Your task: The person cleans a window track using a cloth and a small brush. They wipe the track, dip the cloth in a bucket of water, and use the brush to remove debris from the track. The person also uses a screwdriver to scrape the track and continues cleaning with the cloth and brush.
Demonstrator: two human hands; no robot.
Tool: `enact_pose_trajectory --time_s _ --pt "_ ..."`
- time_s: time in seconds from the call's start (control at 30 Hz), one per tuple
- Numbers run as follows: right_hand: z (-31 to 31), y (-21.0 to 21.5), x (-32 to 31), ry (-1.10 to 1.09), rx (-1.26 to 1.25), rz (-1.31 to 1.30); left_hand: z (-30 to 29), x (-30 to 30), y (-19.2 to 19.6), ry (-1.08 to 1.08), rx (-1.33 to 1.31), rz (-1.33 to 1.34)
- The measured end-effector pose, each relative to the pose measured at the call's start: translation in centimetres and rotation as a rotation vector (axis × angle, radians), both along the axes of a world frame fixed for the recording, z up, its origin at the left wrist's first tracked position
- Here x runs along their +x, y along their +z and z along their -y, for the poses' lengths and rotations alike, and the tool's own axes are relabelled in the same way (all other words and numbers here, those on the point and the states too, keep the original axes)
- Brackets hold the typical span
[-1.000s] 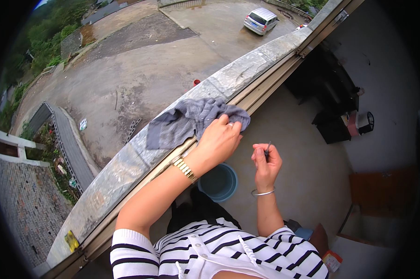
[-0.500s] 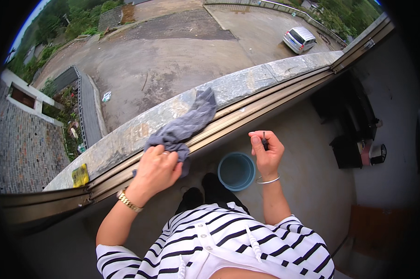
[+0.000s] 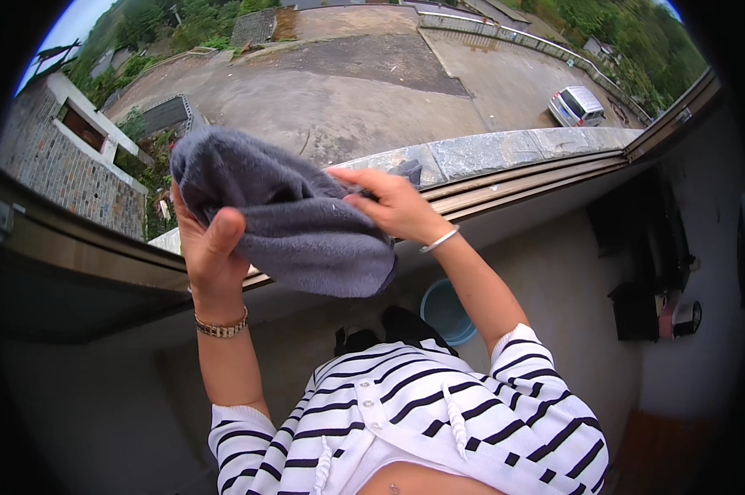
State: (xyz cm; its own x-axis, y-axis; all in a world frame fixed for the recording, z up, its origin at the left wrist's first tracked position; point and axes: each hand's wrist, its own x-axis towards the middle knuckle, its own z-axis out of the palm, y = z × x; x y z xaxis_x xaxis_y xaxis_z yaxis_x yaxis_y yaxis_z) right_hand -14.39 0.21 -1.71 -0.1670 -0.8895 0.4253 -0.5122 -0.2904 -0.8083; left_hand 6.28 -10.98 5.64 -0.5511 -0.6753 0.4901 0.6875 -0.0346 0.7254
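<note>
A grey plush cloth (image 3: 306,247) is held up in front of the window sill, bunched and partly spread between my two hands. My left hand (image 3: 212,247) grips its left end, thumb in front and the other fingers mostly hidden behind the fabric. At the cloth's right side, the fingers of my right hand (image 3: 393,202) close on its edge. A small grey end of fabric pokes out beyond the right hand, over the stone ledge (image 3: 488,155). Whether the small dark tool is still in my right hand is hidden. Below the cloth runs the metal window track (image 3: 521,179).
A light blue basin (image 3: 448,313) stands on the floor below the window, partly behind my right forearm. Black furniture (image 3: 636,309) is along the wall at right. Outside lie a paved yard (image 3: 265,107), a silver van (image 3: 577,107) and a brick building (image 3: 92,177).
My left hand has lifted the cloth off the sill and track. My right hand has moved left and up from above the basin onto the cloth. The view has shifted left.
</note>
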Motion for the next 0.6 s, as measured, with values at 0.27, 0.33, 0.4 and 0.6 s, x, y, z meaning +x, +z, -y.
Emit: enact_pose_trajectory --time_s 0.27,0.33,0.4,0.6 --pt "1.2 5.7 -6.2 -0.274 -0.099 -0.111 1.6 2.2 2.0 0.274 -0.241 0.145" --pt "-1.3 9.1 -9.7 -0.384 -0.326 0.012 1.6 2.2 1.2 0.352 -0.445 0.236" --pt "-4.9 12.5 -12.8 -0.446 -0.437 -0.147 -0.9 0.2 1.1 0.192 -0.495 0.226" --pt "-14.2 15.4 -13.6 -0.414 -0.138 -0.470 -8.4 -4.1 1.3 -0.263 -0.562 0.496"
